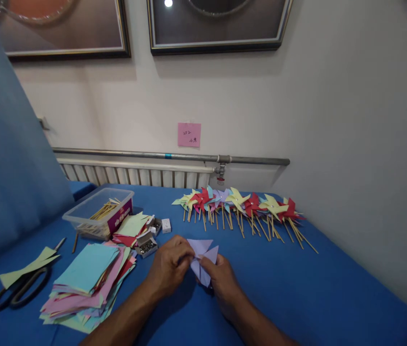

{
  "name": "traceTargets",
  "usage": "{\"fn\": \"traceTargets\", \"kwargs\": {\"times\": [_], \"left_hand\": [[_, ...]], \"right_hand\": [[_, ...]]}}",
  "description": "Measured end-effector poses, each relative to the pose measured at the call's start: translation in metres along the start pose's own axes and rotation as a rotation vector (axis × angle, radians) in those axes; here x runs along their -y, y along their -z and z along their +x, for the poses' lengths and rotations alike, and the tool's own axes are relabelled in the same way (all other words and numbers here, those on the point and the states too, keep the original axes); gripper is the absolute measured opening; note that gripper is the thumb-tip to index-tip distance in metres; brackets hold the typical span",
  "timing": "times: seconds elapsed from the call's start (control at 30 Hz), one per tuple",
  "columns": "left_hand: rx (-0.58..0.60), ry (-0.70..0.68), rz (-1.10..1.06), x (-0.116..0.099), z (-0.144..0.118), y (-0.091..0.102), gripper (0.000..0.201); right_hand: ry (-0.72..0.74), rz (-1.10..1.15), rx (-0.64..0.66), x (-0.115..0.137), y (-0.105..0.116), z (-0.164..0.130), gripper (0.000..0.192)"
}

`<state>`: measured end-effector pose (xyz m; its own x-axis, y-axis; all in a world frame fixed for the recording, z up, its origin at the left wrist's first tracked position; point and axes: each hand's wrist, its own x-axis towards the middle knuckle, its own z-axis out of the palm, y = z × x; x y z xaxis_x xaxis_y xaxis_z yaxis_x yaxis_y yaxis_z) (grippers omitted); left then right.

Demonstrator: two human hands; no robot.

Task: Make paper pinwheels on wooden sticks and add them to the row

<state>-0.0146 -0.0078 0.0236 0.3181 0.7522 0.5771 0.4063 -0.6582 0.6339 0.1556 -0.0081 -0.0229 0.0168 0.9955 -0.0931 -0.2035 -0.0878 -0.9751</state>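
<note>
Just above the table, a lavender paper square with slit corners (207, 269) is held between both hands. My left hand (170, 264) pinches its left side near the middle, fingers curled. From the right, my right hand (221, 281) grips it, the thumb pressed on the front close to the centre and the fingers behind, mostly hidden. Whether a pin is between the left fingertips I cannot make out. Left of my hands, an open small box (146, 246) holds metal pins. Beside it are a second open box (156, 226) and a small white box (166, 226).
Stacked coloured paper (84, 269) and black-handled scissors (19, 290) under a green scrap lie at left. Behind them, a clear plastic tub (98, 204) contains wooden sticks. Finished pinwheels (237, 199) on sticks line the back right of the blue-covered table (297, 298), near a radiator (134, 174).
</note>
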Motion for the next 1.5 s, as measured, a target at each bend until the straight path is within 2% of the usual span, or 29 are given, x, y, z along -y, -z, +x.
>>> {"fn": "traceTargets", "kwargs": {"times": [0.37, 0.53, 0.73, 1.0, 1.3, 1.5], "left_hand": [[0.066, -0.015, 0.018, 0.0005, 0.0009, 0.0026, 0.023], [0.083, -0.024, 0.005, -0.0007, 0.0006, 0.0040, 0.024], [0.087, -0.029, 0.032, 0.0001, 0.0018, 0.0062, 0.026], [0.121, -0.072, 0.122, 0.0026, 0.0000, 0.0050, 0.029], [0.114, -0.086, 0.093, -0.0002, 0.0017, 0.0074, 0.029], [0.136, -0.073, 0.138, 0.0011, 0.0006, 0.0059, 0.028]], "right_hand": [[-0.005, -0.011, 0.001, 0.0099, -0.0027, -0.0045, 0.039], [0.014, -0.024, 0.036, 0.0069, -0.0005, -0.0045, 0.041], [-0.006, -0.063, 0.016, 0.0025, 0.0017, -0.0021, 0.046], [0.020, -0.018, 0.075, 0.0098, -0.0002, -0.0075, 0.049], [0.017, -0.071, 0.049, 0.0081, 0.0006, -0.0056, 0.048], [0.018, -0.018, 0.079, 0.0095, 0.0002, -0.0074, 0.049]]}}
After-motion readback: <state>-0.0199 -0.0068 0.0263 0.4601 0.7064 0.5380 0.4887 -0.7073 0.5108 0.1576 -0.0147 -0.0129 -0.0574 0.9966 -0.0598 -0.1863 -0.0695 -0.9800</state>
